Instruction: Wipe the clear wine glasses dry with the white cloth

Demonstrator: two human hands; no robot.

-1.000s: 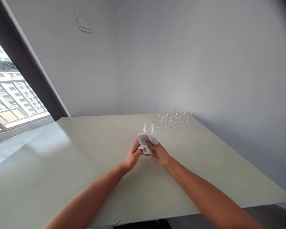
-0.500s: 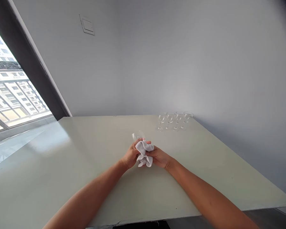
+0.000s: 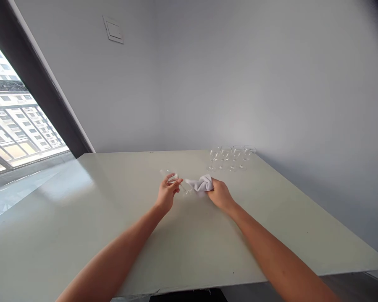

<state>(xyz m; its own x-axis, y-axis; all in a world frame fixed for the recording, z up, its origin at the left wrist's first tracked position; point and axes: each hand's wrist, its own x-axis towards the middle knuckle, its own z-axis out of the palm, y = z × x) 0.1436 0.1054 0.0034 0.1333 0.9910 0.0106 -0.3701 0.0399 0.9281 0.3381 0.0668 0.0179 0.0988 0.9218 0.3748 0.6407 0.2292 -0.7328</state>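
My left hand (image 3: 168,193) grips a clear stemmed glass (image 3: 185,189) over the middle of the table. The glass lies tilted, with its stem and foot pointing right and its bowl partly hidden by my fingers. To the right, my right hand (image 3: 219,192) is closed on a bunched white cloth (image 3: 203,183). The cloth's left end hangs close to the foot of the glass; whether they touch is unclear.
Several clear stemmed glasses (image 3: 226,156) stand upright together at the table's back right, near the wall. The pale table (image 3: 113,235) has its front edge below my forearms. A window (image 3: 15,113) is at the left.
My hands have moved apart. The cloth has come away from the glass and shifted right with my right hand, while my left hand has moved slightly left and up with the glass.
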